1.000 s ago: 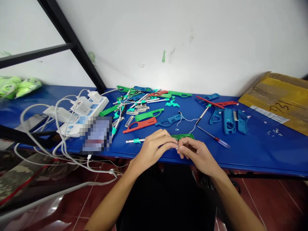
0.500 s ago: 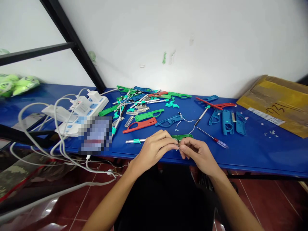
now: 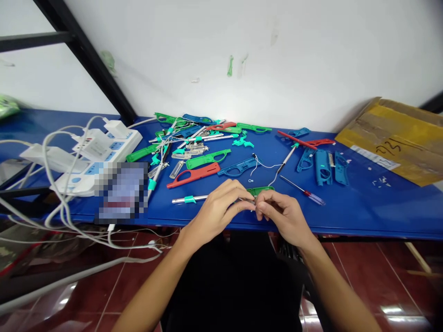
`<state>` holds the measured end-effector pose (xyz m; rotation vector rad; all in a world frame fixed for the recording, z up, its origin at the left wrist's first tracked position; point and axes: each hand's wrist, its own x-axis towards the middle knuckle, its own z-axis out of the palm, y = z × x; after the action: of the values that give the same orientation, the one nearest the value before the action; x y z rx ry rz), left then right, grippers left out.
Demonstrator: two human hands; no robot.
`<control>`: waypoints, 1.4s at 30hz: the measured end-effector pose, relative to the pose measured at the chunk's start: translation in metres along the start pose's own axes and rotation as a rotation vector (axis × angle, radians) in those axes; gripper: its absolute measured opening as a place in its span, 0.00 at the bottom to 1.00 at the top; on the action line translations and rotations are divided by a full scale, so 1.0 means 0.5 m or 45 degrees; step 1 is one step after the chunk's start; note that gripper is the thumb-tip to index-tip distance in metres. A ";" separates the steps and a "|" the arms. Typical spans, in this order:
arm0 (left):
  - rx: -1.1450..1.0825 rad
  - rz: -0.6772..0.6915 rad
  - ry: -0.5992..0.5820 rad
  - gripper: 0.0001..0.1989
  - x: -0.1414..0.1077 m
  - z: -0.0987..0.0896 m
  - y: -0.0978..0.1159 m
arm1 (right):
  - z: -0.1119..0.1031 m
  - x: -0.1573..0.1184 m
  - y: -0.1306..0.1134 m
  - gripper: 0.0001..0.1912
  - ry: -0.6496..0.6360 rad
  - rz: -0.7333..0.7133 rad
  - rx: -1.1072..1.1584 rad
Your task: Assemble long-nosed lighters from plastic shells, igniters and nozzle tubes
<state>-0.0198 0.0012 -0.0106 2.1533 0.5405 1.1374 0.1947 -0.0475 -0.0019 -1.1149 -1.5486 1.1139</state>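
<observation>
- Evidently, left hand and right hand nearly meet, fingers narrowed, perhaps for fine work; their grip, I cannot tell.
- Screwdriver lies near, presumably for reach.

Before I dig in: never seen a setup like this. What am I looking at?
No machine: a person is working with bare hands, filmed by one camera worn on the head, looking forward and down. The left hand and right hand come together over the near edge of a blue table; whatever is between their fingertips is too hidden to name. Beyond lie green, red and blue plastic shells, metal tubes and wires. A screwdriver lies to the right, a power strip to the left.
</observation>
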 end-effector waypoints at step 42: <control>-0.005 -0.034 0.065 0.07 0.001 0.007 -0.003 | 0.026 0.001 0.030 0.10 0.104 -0.013 0.398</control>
<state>-0.0165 0.0012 -0.0127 2.1122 0.5874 1.1810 0.1842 -0.0463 -0.0186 -0.9271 -1.2632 1.2385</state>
